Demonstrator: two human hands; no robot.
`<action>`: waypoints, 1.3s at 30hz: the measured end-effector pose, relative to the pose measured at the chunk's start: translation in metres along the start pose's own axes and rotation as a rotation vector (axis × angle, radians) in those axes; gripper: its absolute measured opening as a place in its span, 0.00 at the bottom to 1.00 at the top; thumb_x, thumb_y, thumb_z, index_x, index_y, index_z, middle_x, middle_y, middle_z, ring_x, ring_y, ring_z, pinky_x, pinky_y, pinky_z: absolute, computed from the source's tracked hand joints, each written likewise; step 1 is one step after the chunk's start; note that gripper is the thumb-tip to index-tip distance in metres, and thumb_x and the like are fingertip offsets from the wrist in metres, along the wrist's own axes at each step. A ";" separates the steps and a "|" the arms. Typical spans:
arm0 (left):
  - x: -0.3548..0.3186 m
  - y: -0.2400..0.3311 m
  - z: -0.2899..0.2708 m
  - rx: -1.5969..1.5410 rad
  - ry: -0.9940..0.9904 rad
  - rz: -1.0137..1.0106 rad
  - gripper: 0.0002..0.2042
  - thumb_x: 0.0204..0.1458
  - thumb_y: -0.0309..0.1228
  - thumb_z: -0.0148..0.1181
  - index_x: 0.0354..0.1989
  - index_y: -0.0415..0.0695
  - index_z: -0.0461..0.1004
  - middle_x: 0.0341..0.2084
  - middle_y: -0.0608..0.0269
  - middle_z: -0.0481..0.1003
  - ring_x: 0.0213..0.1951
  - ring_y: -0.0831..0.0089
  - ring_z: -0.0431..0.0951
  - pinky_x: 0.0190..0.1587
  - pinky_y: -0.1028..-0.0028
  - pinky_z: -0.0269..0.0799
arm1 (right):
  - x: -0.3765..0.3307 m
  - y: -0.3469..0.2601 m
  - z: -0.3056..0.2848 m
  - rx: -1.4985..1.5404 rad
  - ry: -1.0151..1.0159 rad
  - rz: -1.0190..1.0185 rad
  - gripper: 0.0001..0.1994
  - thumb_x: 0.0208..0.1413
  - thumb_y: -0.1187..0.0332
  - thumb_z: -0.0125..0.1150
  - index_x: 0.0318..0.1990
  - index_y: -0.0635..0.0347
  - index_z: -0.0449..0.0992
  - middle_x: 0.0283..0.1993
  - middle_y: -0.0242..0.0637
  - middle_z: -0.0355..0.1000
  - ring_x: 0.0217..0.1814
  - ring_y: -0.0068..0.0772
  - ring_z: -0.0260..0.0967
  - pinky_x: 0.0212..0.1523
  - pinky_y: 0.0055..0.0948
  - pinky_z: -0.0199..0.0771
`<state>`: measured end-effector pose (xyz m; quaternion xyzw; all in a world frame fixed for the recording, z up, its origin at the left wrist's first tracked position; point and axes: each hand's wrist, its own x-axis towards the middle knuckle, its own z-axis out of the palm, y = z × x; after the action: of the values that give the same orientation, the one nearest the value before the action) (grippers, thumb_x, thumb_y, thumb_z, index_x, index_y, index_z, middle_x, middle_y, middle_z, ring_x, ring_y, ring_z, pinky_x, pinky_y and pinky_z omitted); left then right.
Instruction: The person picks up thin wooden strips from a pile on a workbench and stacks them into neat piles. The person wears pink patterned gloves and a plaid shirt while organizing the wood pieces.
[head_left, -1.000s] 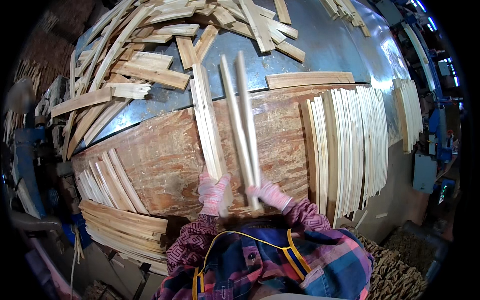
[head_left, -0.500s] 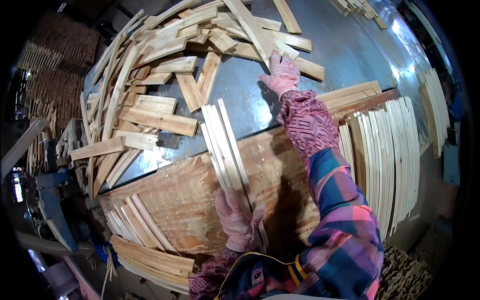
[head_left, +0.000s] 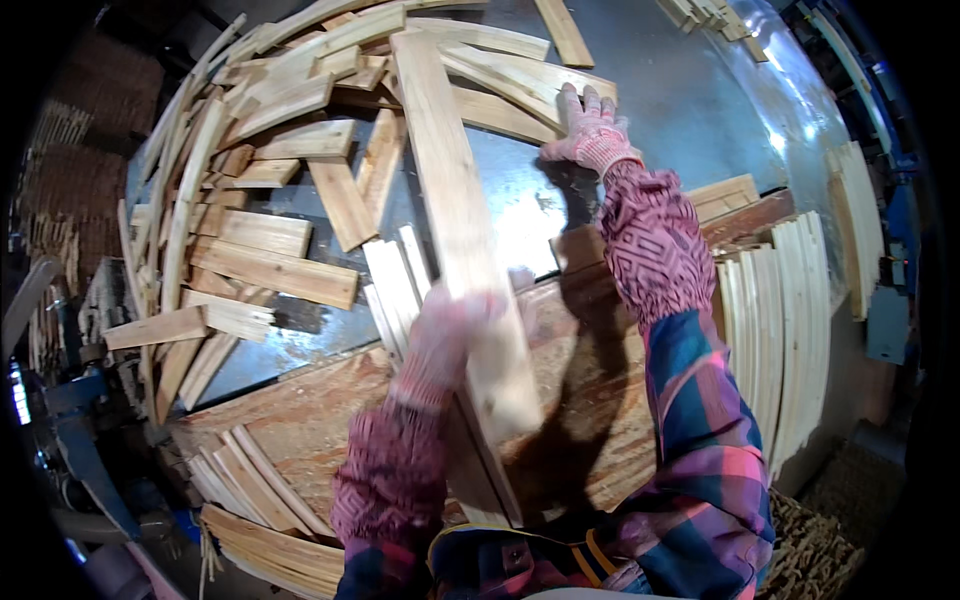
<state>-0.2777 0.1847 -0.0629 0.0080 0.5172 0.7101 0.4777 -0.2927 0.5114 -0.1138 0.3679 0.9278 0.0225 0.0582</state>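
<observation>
My left hand (head_left: 440, 335), in a pale pink glove and blurred by motion, grips a long wooden board (head_left: 452, 190) near its lower part. That board is raised over several narrow slats (head_left: 391, 285) that lie lengthwise across the plywood (head_left: 590, 400). Beyond it, my right hand (head_left: 592, 135) is gloved as well, its fingers spread at the end of another board (head_left: 540, 75) on the metal table (head_left: 690, 125). Nothing shows clasped in that hand.
A loose heap of boards (head_left: 270, 240) spreads over the table's far left. Upright slats are stacked in a row (head_left: 790, 330) at right. A small bundle of slats (head_left: 255, 475) and curved strips (head_left: 270, 550) lie near left, beside blue machinery (head_left: 85, 420).
My left hand has left the narrow slats and now holds a board, which has swung toward me from the heap. My right hand has shifted right to a different board.
</observation>
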 end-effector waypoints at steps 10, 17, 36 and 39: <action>-0.223 -0.099 -0.166 0.410 0.386 -0.074 0.30 0.57 0.31 0.63 0.67 0.39 0.62 0.52 0.59 0.74 0.48 0.73 0.75 0.52 0.73 0.72 | -0.045 -0.035 -0.081 -0.004 -0.221 -0.217 0.41 0.54 0.47 0.65 0.71 0.53 0.53 0.60 0.52 0.71 0.61 0.52 0.71 0.61 0.45 0.73; -0.231 -0.169 -0.100 1.130 0.364 -0.245 0.48 0.51 0.62 0.59 0.75 0.44 0.51 0.64 0.36 0.64 0.67 0.43 0.63 0.66 0.58 0.63 | -0.268 0.022 -0.044 0.758 -0.506 -0.160 0.35 0.52 0.41 0.66 0.57 0.61 0.74 0.39 0.46 0.81 0.41 0.44 0.80 0.42 0.39 0.78; -0.006 -0.077 0.073 1.655 0.082 0.475 0.36 0.56 0.47 0.59 0.71 0.47 0.58 0.64 0.46 0.65 0.66 0.48 0.64 0.68 0.56 0.60 | -0.548 0.021 0.065 0.824 -0.867 -0.524 0.40 0.63 0.36 0.50 0.69 0.62 0.64 0.49 0.60 0.76 0.52 0.52 0.76 0.51 0.43 0.75; 0.083 -0.096 0.090 1.848 0.120 0.490 0.35 0.55 0.49 0.59 0.70 0.49 0.59 0.65 0.49 0.65 0.67 0.49 0.64 0.66 0.55 0.62 | -0.512 0.029 0.049 1.030 -1.035 -0.156 0.31 0.65 0.43 0.54 0.66 0.54 0.70 0.65 0.52 0.70 0.66 0.53 0.68 0.66 0.38 0.66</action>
<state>-0.2132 0.3080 -0.1331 0.4535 0.8806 0.1006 0.0936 0.1032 0.1818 -0.1127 0.2452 0.6981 -0.5970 0.3100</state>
